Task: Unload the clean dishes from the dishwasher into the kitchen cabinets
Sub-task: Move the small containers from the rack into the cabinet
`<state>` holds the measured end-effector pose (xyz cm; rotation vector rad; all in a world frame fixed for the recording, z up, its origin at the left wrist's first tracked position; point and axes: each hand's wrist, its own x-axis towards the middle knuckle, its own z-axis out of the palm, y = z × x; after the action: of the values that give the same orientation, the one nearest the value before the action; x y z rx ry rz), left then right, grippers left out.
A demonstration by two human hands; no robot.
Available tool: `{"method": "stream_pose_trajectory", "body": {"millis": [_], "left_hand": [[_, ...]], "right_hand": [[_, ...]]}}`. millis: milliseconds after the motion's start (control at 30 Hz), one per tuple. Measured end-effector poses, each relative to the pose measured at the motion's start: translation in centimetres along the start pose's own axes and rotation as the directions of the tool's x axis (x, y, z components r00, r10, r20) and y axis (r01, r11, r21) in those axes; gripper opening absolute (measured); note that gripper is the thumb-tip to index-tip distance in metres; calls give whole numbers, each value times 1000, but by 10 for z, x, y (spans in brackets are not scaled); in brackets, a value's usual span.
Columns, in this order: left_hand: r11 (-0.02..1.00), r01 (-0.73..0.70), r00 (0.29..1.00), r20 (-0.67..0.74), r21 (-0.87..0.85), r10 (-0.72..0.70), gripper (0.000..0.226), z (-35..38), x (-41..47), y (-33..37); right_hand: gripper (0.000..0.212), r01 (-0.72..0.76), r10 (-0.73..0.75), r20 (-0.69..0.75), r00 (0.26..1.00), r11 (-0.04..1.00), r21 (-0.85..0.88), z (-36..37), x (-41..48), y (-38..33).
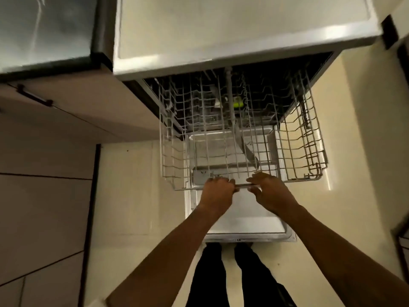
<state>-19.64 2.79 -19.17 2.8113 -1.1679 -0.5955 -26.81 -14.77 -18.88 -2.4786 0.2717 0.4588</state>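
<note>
Far left, up top: a brushed-steel surface (44, 29) with a dark edge. Below it, pale drawer fronts (77, 111), one with a dark bar handle (34, 97) set at a slant. Further down, grey panels, then cream floor tiles (132, 196).

Towards the middle, a pale countertop (232, 25) with a bright metal lip. Straight beneath it, the dishwasher (276, 85), dark inside. Door (243, 220) dropped flat, inner panel up, with a detergent compartment (202, 173) near its left side. Upper rack (172, 156) of white wire drawn out over the door, its left wall leaning outwards in the wide lens.

Left hand (218, 192) on the front rail (242, 185) of that rack, knuckles up, fingers curled tight round the wire. Just beside it, a short stretch of bare rail between the two. Right hand (271, 189) on the same rail, fingers hooked over from above, thumb underneath, a looser hold than the other. Both forearms bare, reaching in from the bottom edge. Between them, low down, dark trouser legs (210, 273) close against the door's front edge.

Behind the hands, a grey feed tube (230, 96) running back under the rack into the tub. Just right of it, deep inside, a small yellow-green object (238, 104), too blurred to identify. Whether any dishes sit in the rack: cannot tell through the wires.

Right wall of the rack over more cream floor. At the far right edge, up top, a dark block (389, 32), unclear.
</note>
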Motion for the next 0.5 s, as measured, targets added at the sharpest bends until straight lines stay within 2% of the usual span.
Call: {"method": "stream_pose_trajectory", "body": {"millis": [67, 167, 333, 367, 433, 500], "left_hand": [[1000, 13, 994, -108, -2, -13, 21, 26, 2, -10], [1000, -13, 964, -266, -12, 9, 20, 64, 2, -18], [991, 111, 895, -427, -70, -130, 23, 79, 13, -24], [986, 117, 880, -448, -123, -160, 27, 76, 19, -27], [937, 66, 854, -466, -343, -230, 32, 64, 35, -34], [841, -38, 822, -496, -540, -282, 21, 51, 53, -47]], "right_hand": [[17, 120, -123, -94, 988, 992, -37, 20, 9, 19], [19, 261, -286, -238, 928, 957, -129, 48, 17, 43], [17, 313, -363, -397, 843, 931, -187, 65, 32, 53], [16, 315, -371, -408, 834, 928, -200, 62, 39, 54], [18, 328, -405, -430, 807, 912, -244, 56, 57, 57], [18, 324, -437, -441, 784, 894, -311, 48, 77, 58]]}}
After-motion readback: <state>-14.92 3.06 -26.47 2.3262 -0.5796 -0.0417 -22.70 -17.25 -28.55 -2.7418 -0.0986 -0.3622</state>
